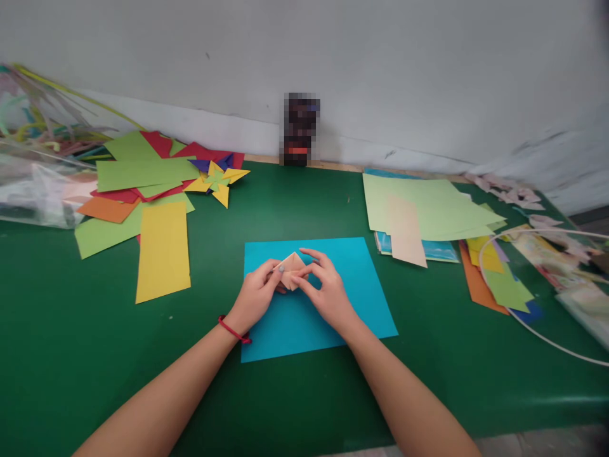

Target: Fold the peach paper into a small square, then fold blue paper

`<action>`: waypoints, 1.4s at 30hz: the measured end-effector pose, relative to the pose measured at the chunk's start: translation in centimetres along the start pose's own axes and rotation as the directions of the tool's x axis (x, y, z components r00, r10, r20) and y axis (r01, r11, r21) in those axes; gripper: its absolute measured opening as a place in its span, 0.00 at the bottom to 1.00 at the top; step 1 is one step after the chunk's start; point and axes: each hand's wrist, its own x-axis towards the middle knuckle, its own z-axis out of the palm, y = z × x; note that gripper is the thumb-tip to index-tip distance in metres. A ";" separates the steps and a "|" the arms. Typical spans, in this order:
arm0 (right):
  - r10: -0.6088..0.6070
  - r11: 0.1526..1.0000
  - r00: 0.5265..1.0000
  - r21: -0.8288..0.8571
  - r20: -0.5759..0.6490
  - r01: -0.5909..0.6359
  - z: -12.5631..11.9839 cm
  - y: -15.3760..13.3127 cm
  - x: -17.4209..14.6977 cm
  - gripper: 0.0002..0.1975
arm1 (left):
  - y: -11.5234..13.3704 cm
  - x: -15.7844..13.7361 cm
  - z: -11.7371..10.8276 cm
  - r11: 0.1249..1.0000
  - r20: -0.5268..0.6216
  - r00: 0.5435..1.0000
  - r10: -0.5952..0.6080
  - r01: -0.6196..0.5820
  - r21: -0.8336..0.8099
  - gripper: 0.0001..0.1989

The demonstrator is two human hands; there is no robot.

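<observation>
A small folded piece of peach paper (292, 261) is held between both hands, with creases and a pointed top edge showing. My left hand (257, 292) pinches its left side, the thumb lying on the front face. On the other side, the thumb and a finger of my right hand (328, 292) grip the right edge, while another finger stretches out above. Both hands are over a blue sheet of paper (318, 333) lying on the green table. The fingers behind the folded paper are partly hidden.
Left: a pile of coloured paper (143, 174), a yellow strip (163, 254) and folded yellow-and-blue star (219, 179). A blurred dark upright object (301, 130) leans on the wall. Right: pale green sheets (428, 206), a peach strip (408, 231), coloured scraps (504, 285) and a white cable (537, 330).
</observation>
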 end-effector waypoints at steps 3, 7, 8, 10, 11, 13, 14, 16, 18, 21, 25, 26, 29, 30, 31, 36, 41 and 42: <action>0.002 1.000 0.999 -0.002 -0.035 -0.002 0.0 0.0 0.0 0.05 | 0.3 -0.1 0.0 1.000 -0.011 1.000 0.006 -0.006 0.006 0.13; -0.024 1.000 0.998 -0.006 -0.062 0.024 0.2 -0.1 -0.1 0.06 | 0.7 -0.2 0.1 0.999 0.065 0.998 0.000 0.002 -0.037 0.14; -0.031 1.000 0.997 -0.008 -0.070 0.030 0.2 -0.1 -0.1 0.07 | 0.7 -0.2 0.1 0.999 0.088 0.996 -0.006 0.011 -0.052 0.14; -0.034 0.999 0.995 -0.013 -0.097 0.032 0.4 -0.2 -0.2 0.07 | 0.8 -0.2 0.1 0.996 0.111 0.994 -0.025 0.034 -0.083 0.14; -0.032 0.999 0.993 -0.017 -0.109 0.030 0.5 -0.2 -0.2 0.07 | 0.8 -0.2 0.1 0.995 0.113 0.993 -0.034 0.045 -0.093 0.14; -0.028 0.999 0.992 -0.030 -0.122 0.024 0.5 -0.2 -0.2 0.07 | 0.7 -0.2 0.1 0.995 0.088 0.995 -0.042 0.049 -0.085 0.14; -0.027 0.999 0.993 -0.039 -0.118 0.022 0.4 -0.2 -0.2 0.06 | 0.6 -0.2 0.0 0.997 0.056 0.998 -0.036 0.039 -0.064 0.13; -0.022 0.998 0.997 -0.057 -0.079 0.018 0.1 -0.1 -0.1 0.05 | 0.4 -0.1 0.0 1.000 -0.021 1.000 -0.009 0.009 0.007 0.13; -0.008 0.998 1.000 -0.060 -0.024 0.007 -0.3 0.1 0.0 0.05 | 0.2 0.0 -0.1 0.997 -0.071 0.997 0.017 -0.011 0.070 0.13; 0.010 1.000 0.999 -0.029 0.034 -0.009 -0.5 0.3 0.1 0.05 | 0.1 0.1 0.0 0.997 -0.069 0.998 0.008 -0.003 0.080 0.14; 0.020 1.000 1.000 0.001 -0.016 -0.020 -0.2 0.2 0.0 0.04 | 0.1 0.0 0.1 0.999 -0.031 0.999 -0.037 0.035 -0.037 0.13; 0.026 1.000 0.999 0.005 -0.040 -0.026 -0.1 0.1 -0.1 0.04 | 0.1 0.0 0.2 0.996 -0.014 0.999 -0.049 0.048 -0.075 0.13; 0.048 0.999 0.995 0.026 -0.084 -0.046 0.2 -0.2 -0.2 0.05 | 0.1 -0.1 0.2 0.982 0.037 0.996 -0.081 0.086 -0.170 0.14; 0.054 0.998 0.995 0.036 -0.089 -0.051 0.2 -0.3 -0.2 0.05 | 0.2 -0.1 0.2 0.976 0.052 0.995 -0.089 0.098 -0.193 0.14; 0.059 0.997 0.994 0.046 -0.095 -0.055 0.3 -0.4 -0.3 0.05 | 0.2 -0.1 0.2 0.970 0.063 0.993 -0.097 0.108 -0.216 0.14; 0.085 0.994 0.987 0.076 -0.137 -0.075 0.3 -0.6 -0.3 0.05 | 0.4 -0.2 0.4 0.931 0.104 0.986 -0.127 0.154 -0.330 0.14; 0.110 0.991 0.985 0.092 -0.133 -0.098 0.5 -0.6 -0.3 0.05 | 0.5 -0.1 0.4 0.928 0.104 0.985 -0.138 0.165 -0.334 0.14; 0.112 0.991 0.984 0.093 -0.136 -0.100 0.5 -0.6 -0.3 0.05 | 0.5 -0.1 0.4 0.934 0.095 0.986 -0.138 0.161 -0.319 0.14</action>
